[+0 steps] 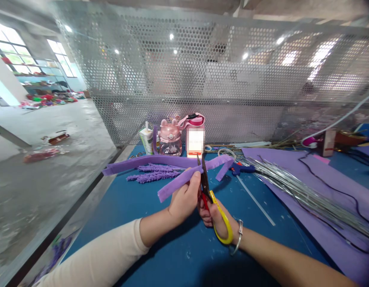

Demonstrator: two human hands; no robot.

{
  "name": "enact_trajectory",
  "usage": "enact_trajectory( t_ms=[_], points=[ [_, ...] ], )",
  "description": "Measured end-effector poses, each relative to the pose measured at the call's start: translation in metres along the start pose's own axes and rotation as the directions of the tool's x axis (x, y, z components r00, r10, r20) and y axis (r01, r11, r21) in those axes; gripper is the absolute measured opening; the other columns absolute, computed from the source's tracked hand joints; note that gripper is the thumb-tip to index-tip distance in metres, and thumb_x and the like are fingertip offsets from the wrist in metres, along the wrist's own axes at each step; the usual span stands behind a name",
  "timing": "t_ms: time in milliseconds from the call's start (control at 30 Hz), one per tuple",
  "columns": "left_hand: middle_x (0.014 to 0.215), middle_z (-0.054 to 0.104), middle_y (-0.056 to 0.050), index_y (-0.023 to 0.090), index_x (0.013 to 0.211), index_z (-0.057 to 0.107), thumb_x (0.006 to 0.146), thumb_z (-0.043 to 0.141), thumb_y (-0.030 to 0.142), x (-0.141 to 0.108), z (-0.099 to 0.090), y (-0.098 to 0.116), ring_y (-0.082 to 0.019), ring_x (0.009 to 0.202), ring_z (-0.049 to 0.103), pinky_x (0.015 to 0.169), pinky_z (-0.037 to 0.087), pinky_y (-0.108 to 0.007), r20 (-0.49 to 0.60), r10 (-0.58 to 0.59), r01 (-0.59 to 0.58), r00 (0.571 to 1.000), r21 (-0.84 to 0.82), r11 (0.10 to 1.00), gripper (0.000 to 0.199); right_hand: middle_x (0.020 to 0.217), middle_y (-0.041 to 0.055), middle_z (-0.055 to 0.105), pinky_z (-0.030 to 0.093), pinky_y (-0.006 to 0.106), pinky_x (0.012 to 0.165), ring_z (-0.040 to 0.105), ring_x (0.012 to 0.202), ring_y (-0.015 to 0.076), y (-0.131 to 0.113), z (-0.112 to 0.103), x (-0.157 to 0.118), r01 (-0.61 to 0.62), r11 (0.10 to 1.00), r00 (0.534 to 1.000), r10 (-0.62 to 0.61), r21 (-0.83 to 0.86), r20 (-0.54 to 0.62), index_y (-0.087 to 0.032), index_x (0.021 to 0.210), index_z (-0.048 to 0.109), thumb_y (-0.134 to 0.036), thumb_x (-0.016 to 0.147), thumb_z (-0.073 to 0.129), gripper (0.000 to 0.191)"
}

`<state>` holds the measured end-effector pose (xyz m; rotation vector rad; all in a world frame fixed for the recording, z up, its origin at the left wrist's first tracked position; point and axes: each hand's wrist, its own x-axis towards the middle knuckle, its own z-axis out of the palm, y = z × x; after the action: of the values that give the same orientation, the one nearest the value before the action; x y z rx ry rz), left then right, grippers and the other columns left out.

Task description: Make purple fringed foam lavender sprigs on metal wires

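Note:
My left hand (186, 196) pinches a purple felt-like strip (174, 186) between thumb and fingers. The strip's frayed end hangs out to the left. In my right hand (217, 217) is a pair of scissors (222, 225) with yellow and red handles. Its dark blades point away from me, slightly apart, right at the strip beside my left thumb. Behind the hands a longer purple strip (148, 161) stretches across the table, its right end folded down. Purple lavender-like stems (156, 173) lie just in front of that strip.
On the blue table (136, 247) stand a drink carton (146, 140), a pink cup (170, 139) and a pink-lidded bottle (195, 123). To the right lie a blue glue gun (242, 169), silvery wires (301, 191), a purple sheet (346, 195) and a clear stick (256, 201). A perforated metal panel (226, 79) rises behind.

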<state>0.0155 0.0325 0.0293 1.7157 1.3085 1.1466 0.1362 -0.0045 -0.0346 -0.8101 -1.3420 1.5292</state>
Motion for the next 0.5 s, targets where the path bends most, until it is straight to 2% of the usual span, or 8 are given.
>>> enact_trajectory(
  t_ms=[133,200,300,500],
  points=[
    [0.052,0.058,-0.001,0.020,0.054,0.054,0.089,0.025,0.055,0.002,-0.002,0.001,-0.017,0.062,0.058,0.064,0.040,-0.028,0.011,-0.110,0.110,0.994,0.033,0.993,0.057,0.067,-0.0051,0.035,0.026,0.019,0.041,0.026,0.046,0.0051,-0.011,-0.002,0.002,-0.002,0.999,0.998,0.005,-0.037,0.059,-0.021,0.084,0.037,-0.085,0.062,0.040,0.067],
    [0.049,0.057,-0.001,0.021,0.051,0.054,0.089,0.023,0.056,0.002,-0.003,0.002,-0.017,0.059,0.058,0.062,0.040,-0.028,0.019,-0.123,0.122,0.992,0.043,0.992,0.061,0.070,-0.0031,0.039,0.032,0.021,0.044,0.033,0.048,0.0063,-0.015,-0.003,0.002,0.018,0.998,0.996,-0.012,-0.066,0.087,-0.021,0.084,0.039,-0.084,0.061,0.042,0.068],
    [0.049,0.059,-0.001,0.021,0.052,0.056,0.089,0.024,0.055,0.002,-0.003,0.003,-0.017,0.059,0.059,0.064,0.041,-0.027,0.001,-0.099,0.099,0.995,0.055,0.994,0.060,0.072,-0.0013,0.041,0.037,0.024,0.047,0.038,0.052,0.0084,-0.015,-0.005,0.001,0.059,0.993,0.992,-0.047,-0.104,0.113,-0.020,0.085,0.042,-0.084,0.060,0.043,0.069],
    [0.060,0.062,0.000,0.019,0.065,0.061,0.091,0.028,0.050,0.002,-0.003,0.004,-0.016,0.065,0.059,0.070,0.041,-0.027,-0.039,-0.001,0.003,0.999,0.068,0.998,0.052,0.075,-0.0013,0.041,0.038,0.024,0.046,0.037,0.051,0.0080,-0.004,-0.007,0.001,0.108,0.986,0.990,-0.095,-0.125,0.109,-0.020,0.089,0.042,-0.082,0.065,0.040,0.067]
  ],
)
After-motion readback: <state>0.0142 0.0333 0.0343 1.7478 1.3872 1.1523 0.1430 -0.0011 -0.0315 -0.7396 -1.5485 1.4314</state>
